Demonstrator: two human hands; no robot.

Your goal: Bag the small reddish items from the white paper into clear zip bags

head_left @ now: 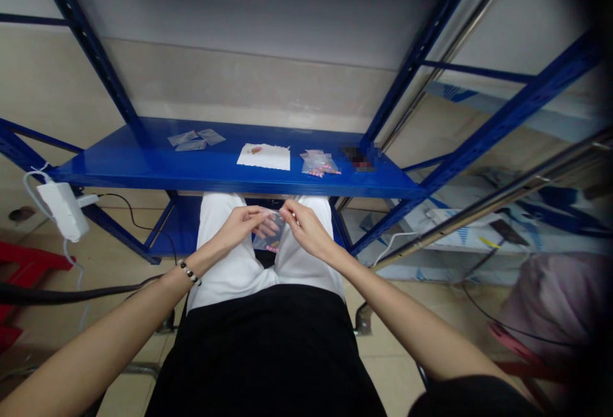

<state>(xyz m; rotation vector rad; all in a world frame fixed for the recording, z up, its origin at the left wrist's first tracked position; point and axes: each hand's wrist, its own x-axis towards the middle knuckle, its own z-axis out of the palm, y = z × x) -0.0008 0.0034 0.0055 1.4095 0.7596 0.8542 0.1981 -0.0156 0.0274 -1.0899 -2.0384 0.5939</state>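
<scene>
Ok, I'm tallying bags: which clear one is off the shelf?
The bag between the left hand and right hand, pink pieces at its bottom; the others lie on the blue shelf.

Held bag (pixel 268 240): clear; contents (pixel 272 249), pink. Shelf (pixel 215 166): blue. Paper (pixel 268 159): white. Trousers (pixel 230 270): white. Shirt (pixel 268 347): black. Bracelet (pixel 190 272): black-and-pale beaded pattern.

No lettering seems legible anywhere in this view

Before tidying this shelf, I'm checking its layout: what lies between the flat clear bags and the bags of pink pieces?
In the head view, a white sheet bearing a few small pieces lies between them.
</scene>
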